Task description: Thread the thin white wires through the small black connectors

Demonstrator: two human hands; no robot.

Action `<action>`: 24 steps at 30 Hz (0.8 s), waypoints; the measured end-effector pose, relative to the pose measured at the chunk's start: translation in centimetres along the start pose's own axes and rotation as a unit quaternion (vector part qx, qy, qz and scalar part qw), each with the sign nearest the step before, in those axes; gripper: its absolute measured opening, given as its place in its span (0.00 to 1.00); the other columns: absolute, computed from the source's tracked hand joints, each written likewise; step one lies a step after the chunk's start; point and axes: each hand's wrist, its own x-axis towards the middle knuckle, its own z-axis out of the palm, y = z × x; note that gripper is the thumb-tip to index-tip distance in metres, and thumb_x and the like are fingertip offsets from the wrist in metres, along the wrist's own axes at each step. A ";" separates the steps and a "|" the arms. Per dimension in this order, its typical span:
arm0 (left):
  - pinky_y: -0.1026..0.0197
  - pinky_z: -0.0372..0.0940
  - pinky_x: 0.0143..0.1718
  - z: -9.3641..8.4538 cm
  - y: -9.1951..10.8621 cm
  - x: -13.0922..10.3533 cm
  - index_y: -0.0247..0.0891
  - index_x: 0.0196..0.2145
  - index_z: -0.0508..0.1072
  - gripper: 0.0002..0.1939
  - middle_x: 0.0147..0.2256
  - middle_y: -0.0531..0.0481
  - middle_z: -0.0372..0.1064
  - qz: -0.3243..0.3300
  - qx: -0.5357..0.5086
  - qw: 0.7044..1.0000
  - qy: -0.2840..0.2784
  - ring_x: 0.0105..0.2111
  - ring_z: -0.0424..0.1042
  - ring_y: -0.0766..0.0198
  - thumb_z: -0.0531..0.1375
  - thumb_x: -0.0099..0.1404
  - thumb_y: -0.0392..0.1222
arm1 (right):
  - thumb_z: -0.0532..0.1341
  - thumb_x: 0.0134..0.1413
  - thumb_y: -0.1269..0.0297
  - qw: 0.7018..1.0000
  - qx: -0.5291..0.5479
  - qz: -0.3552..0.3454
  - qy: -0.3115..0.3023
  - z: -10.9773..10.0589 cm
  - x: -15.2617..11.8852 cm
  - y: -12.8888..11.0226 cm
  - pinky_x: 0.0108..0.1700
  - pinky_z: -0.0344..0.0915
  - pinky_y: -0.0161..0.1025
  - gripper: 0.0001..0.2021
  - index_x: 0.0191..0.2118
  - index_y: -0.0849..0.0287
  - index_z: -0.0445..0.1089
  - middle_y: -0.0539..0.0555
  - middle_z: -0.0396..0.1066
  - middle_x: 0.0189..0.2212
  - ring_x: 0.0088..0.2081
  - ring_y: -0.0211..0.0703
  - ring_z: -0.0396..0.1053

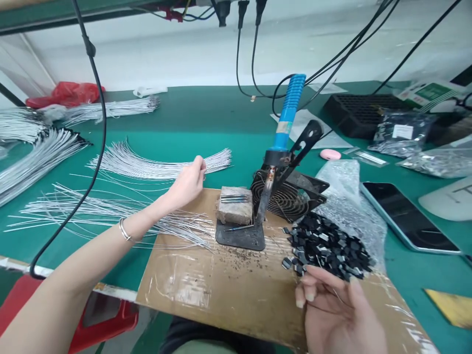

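My left hand (190, 182) reaches over the right part of a neat bundle of white wires (147, 167). Its fingertips are pinched together at the wires; how many strands they grip is hidden. A looser spread of white wires (110, 216) lies beneath my left forearm. My right hand (341, 309) is palm up beside a heap of small black pieces (328, 243), thumb and curled fingers apart. A thin line crosses its palm, too fine to make out. Between the hands, a blue-handled soldering iron (289, 113) stands clamped, tip down, beside a grey block (236, 209) with thin metal strips on top.
A cardboard sheet (228, 295) covers the front of the green table (206, 113). Behind the iron sits a black fan (287, 196). A phone (409, 216) and bubble wrap (368, 221) lie to the right. A black cable (101, 108) hangs across the left side.
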 end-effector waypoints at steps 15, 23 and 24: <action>0.65 0.60 0.27 -6.0 7.0 -12.1 0.39 0.37 0.77 0.07 0.27 0.55 0.75 0.055 -0.233 0.969 -0.054 0.25 0.68 0.68 0.60 0.71 0.33 | 0.59 0.66 0.70 0.917 -0.263 -0.247 -0.172 3.0 -5.4 1.4 0.33 0.75 0.44 0.22 0.63 0.51 0.71 0.60 0.76 0.50 0.37 0.47 0.74; 0.67 0.61 0.28 -5.0 7.2 -12.5 0.40 0.40 0.76 0.05 0.28 0.55 0.73 0.073 -0.243 0.966 -0.043 0.25 0.69 0.69 0.60 0.71 0.33 | 0.60 0.63 0.74 0.864 -0.305 -0.324 -0.237 2.9 -5.6 2.1 0.35 0.77 0.44 0.31 0.70 0.53 0.62 0.64 0.73 0.55 0.40 0.49 0.74; 0.66 0.61 0.28 -5.0 7.3 -12.5 0.39 0.39 0.76 0.05 0.27 0.55 0.72 0.076 -0.243 0.966 -0.038 0.25 0.67 0.69 0.60 0.71 0.33 | 0.60 0.63 0.74 0.862 -0.307 -0.329 -0.236 2.8 -5.5 2.1 0.35 0.77 0.44 0.31 0.70 0.53 0.62 0.64 0.74 0.55 0.40 0.49 0.74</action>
